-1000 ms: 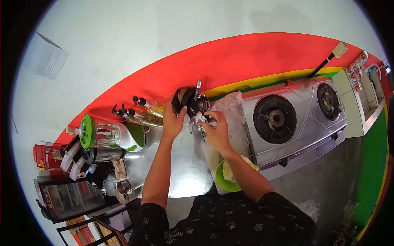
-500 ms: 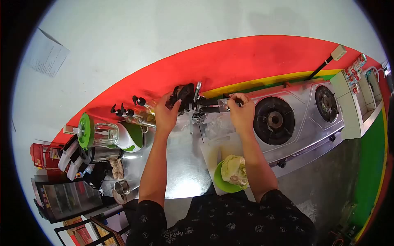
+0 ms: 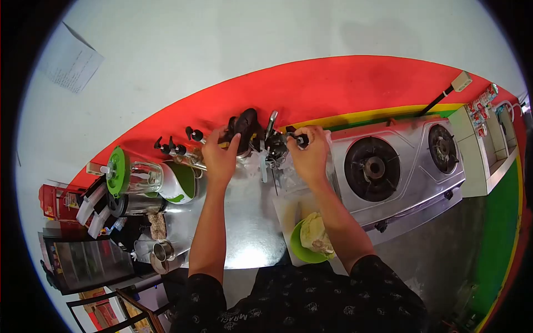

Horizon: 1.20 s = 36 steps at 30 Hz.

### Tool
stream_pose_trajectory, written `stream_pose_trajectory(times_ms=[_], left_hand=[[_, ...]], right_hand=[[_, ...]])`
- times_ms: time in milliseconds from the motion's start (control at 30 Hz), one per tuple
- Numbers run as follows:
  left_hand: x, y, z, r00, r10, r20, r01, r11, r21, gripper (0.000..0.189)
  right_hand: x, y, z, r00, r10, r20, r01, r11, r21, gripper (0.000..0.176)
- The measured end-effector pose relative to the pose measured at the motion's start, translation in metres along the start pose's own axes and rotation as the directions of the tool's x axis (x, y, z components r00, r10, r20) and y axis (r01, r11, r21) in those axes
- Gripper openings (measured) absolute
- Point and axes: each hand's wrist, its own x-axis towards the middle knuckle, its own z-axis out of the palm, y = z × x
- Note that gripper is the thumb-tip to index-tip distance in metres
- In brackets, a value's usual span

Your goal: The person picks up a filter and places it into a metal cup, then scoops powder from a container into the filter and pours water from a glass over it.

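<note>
At the back of the steel counter (image 3: 239, 222), my left hand (image 3: 220, 162) curls its thumb and fingers around a dark, rounded item (image 3: 246, 131); its kind does not show. My right hand (image 3: 311, 158) pinches a small black-ended item (image 3: 301, 140) beside a cluster of metal utensils (image 3: 273, 145). That cluster stands between both hands, a shiny handle pointing up. Below my right forearm, a green bowl (image 3: 300, 248) holds a pale leafy cabbage (image 3: 316, 234) at the edge of a white cutting board (image 3: 286, 206).
A two-burner gas stove (image 3: 408, 166) stands to the right. Left of my hands are pump bottles (image 3: 191, 156), a blender with a green lid (image 3: 116, 172), a white-and-green container (image 3: 180, 183) and a metal cup (image 3: 162, 251). A red wall band (image 3: 333, 83) runs behind.
My right hand has moved left, bringing the black-ended item to the utensil cluster. My left hand has shifted slightly left, and the dark item reaches higher. The whole view has tilted a little.
</note>
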Motion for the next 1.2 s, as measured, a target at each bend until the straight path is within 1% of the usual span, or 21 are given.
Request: stream_pose_trajectory(times_ms=[67,133,200,267,300,367,433,533,600,667,733,800,833,867,933,967,1033,1067,1133,1167,1200], left_hand=[[-0.007,-0.001,0.0,1.0,0.03,-0.007,-0.029,0.999,0.021,0.036],[-0.012,0.002,0.003,0.999,-0.02,0.05,0.025,0.994,-0.109,0.036],[-0.02,0.001,0.011,0.998,0.02,0.054,-0.019,1.0,-0.018,0.04],[-0.026,0.009,0.02,0.968,-0.161,0.19,0.2,0.957,-0.208,0.045],[-0.028,0.004,0.026,0.966,-0.15,0.208,0.191,0.962,-0.195,0.048],[-0.031,-0.007,0.039,0.974,-0.153,0.169,0.18,0.971,-0.157,0.048],[-0.03,-0.009,0.043,0.987,-0.089,0.135,0.099,0.993,-0.07,0.051],[-0.04,0.003,0.047,0.998,-0.046,0.042,0.048,0.998,-0.039,0.053],[-0.047,0.006,0.05,0.996,-0.084,0.029,0.085,0.996,-0.013,0.053],[-0.057,0.005,0.058,0.999,-0.02,-0.035,0.021,1.0,0.013,0.054],[-0.072,0.008,0.068,0.999,-0.033,-0.013,0.032,0.999,-0.038,0.06],[-0.087,0.027,0.075,0.993,-0.106,0.046,0.113,0.977,-0.182,0.063],[-0.093,0.034,0.078,0.993,-0.11,0.038,0.116,0.976,-0.186,0.063],[-0.099,0.042,0.081,0.99,-0.128,0.064,0.14,0.956,-0.259,0.063],[-0.107,0.045,0.085,0.985,-0.152,0.084,0.171,0.926,-0.337,0.064],[-0.11,0.046,0.085,0.993,-0.106,0.054,0.117,0.944,-0.31,0.058],[-0.113,0.034,0.085,0.996,-0.07,0.059,0.084,0.952,-0.295,0.052],[-0.114,0.022,0.082,0.996,-0.076,0.045,0.086,0.951,-0.298,0.052],[-0.11,0.005,0.069,0.97,-0.193,0.148,0.241,0.843,-0.48,0.047],[-0.107,-0.003,0.064,0.966,-0.236,0.104,0.257,0.854,-0.453,0.039],[-0.102,-0.014,0.065,0.967,-0.239,0.093,0.255,0.853,-0.455,0.039]], right_hand=[[-0.003,-0.008,0.008,0.998,0.062,0.031,-0.063,0.998,0.017,0.024],[-0.004,-0.003,0.02,0.995,0.091,0.04,-0.093,0.995,0.041,0.024],[-0.003,0.001,0.028,0.993,0.097,0.074,-0.104,0.99,0.093,0.026],[-0.003,-0.001,0.028,0.994,0.061,0.095,-0.066,0.997,0.047,0.028],[-0.003,0.0,0.032,0.989,0.076,0.124,-0.083,0.995,0.053,0.028],[-0.004,0.008,0.036,0.984,0.085,0.156,-0.095,0.994,0.057,0.027],[-0.003,0.016,0.038,0.995,-0.027,0.099,0.025,1.0,0.017,0.027],[-0.008,0.016,0.037,0.994,0.008,0.107,-0.012,0.999,0.034,0.03],[-0.004,0.011,0.033,0.991,-0.031,0.128,0.029,0.999,0.021,0.031],[0.006,0.008,0.032,0.987,-0.054,0.15,0.049,0.998,0.038,0.028],[0.018,0.011,0.031,0.982,-0.062,0.176,0.057,0.998,0.036,0.029],[0.027,0.01,0.028,0.96,0.124,0.252,-0.165,0.975,0.147,0.031],[0.031,0.014,0.024,0.964,0.058,0.26,-0.066,0.998,0.023,0.03],[0.031,0.017,0.022,0.962,0.053,0.267,-0.06,0.998,0.02,0.03],[0.027,0.013,0.016,0.941,0.013,0.338,-0.029,0.999,0.044,0.052],[0.023,0.01,0.011,0.937,0.009,0.35,-0.024,0.999,0.038,0.052],[0.013,-0.002,0.001,0.9,-0.116,0.42,0.164,0.983,-0.08,0.091],[0.007,-0.005,-0.003,0.893,-0.126,0.431,0.175,0.982,-0.076,0.091],[-0.002,-0.008,-0.006,0.858,-0.043,0.512,0.11,0.989,-0.102,0.118],[-0.007,-0.006,-0.003,0.861,-0.006,0.508,0.029,0.999,-0.038,0.115],[-0.008,-0.009,0.0,0.857,-0.015,0.515,0.037,0.999,-0.033,0.115]])
